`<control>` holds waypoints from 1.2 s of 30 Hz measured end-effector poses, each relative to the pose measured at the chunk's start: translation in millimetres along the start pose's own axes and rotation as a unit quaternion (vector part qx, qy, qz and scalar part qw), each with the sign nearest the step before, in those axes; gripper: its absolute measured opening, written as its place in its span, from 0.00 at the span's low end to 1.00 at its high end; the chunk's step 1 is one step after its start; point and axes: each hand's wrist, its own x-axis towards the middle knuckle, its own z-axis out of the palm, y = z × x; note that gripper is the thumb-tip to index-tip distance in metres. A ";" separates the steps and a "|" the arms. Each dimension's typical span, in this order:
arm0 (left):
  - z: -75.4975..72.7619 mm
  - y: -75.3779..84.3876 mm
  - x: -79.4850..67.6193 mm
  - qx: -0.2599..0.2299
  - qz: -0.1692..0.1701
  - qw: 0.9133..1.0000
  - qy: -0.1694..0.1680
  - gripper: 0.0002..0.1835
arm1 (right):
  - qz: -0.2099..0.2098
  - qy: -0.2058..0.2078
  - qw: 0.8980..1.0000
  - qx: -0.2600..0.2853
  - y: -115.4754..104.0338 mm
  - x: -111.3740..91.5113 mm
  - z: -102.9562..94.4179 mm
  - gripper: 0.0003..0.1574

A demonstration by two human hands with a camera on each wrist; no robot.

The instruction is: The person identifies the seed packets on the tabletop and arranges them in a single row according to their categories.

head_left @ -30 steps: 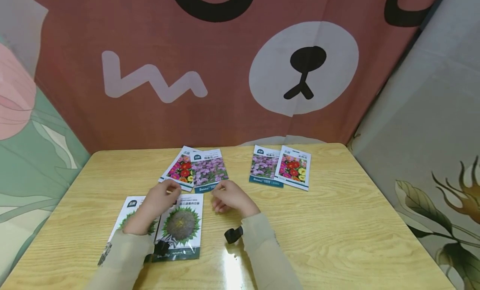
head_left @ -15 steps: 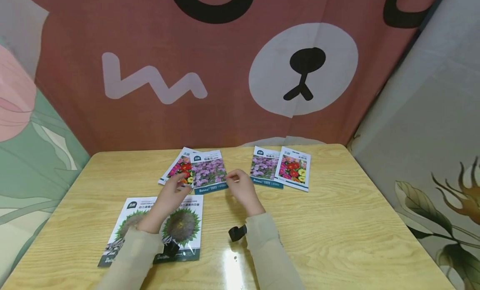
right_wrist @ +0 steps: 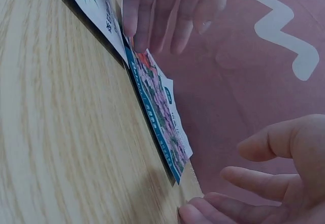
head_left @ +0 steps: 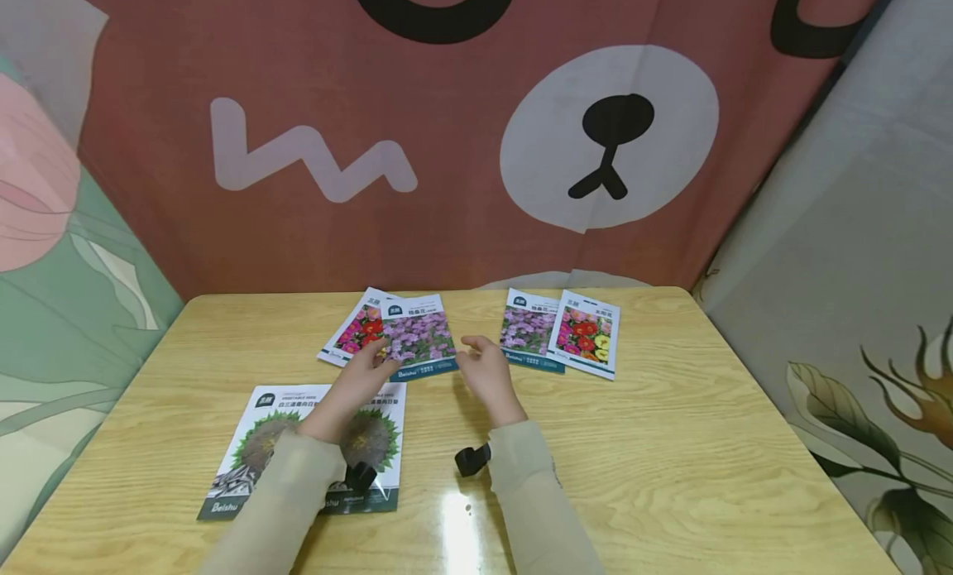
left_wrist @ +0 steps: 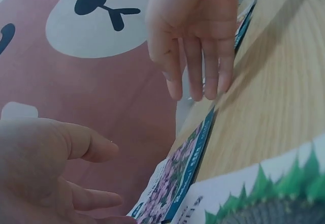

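Note:
Between my two hands lies a seed packet with purple flowers, flat on the table at the back left. My left hand hovers at its lower left corner, fingers apart. Across from it my right hand stands at the packet's lower right corner, thumb and fingers spread. Neither hand grips anything. In the right wrist view my right hand's fingers are loosely extended beside the packet. Partly under the purple packet lies a packet with red and pink flowers.
Two large sunflower seed packets lie at the front left, partly covered by my left forearm. Further right, another purple-flower packet is overlapped by a colourful flower packet. A bear-print cloth hangs behind the wooden table.
Both hands have moved forward and to the right, toward the left purple-flower packet's lower corners. Their fingers, more curled before, are now spread apart.

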 end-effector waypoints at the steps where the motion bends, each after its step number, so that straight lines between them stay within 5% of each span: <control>1: 0.9 0.6 1.3 -0.008 -0.003 1.000 -0.003 0.35 | 0.002 -0.001 1.000 0.000 0.5 0.4 0.1 0.26; 11: 4.6 -4.1 6.7 -0.063 -0.006 0.998 0.013 0.33 | 0.021 -0.014 1.000 0.007 7.2 2.6 7.6 0.25; 18: 7.8 -5.0 9.8 -0.155 -0.007 0.986 0.056 0.27 | 0.027 0.009 0.999 0.014 8.8 4.7 6.9 0.22; 29: 7.0 -7.1 9.1 -0.156 0.011 0.979 0.134 0.20 | 0.013 0.003 1.000 0.021 17.0 10.0 2.7 0.21; 36: 2.5 -10.1 8.9 -0.174 0.020 0.979 0.106 0.25 | 0.038 -0.012 0.997 0.061 13.4 7.8 0.3 0.19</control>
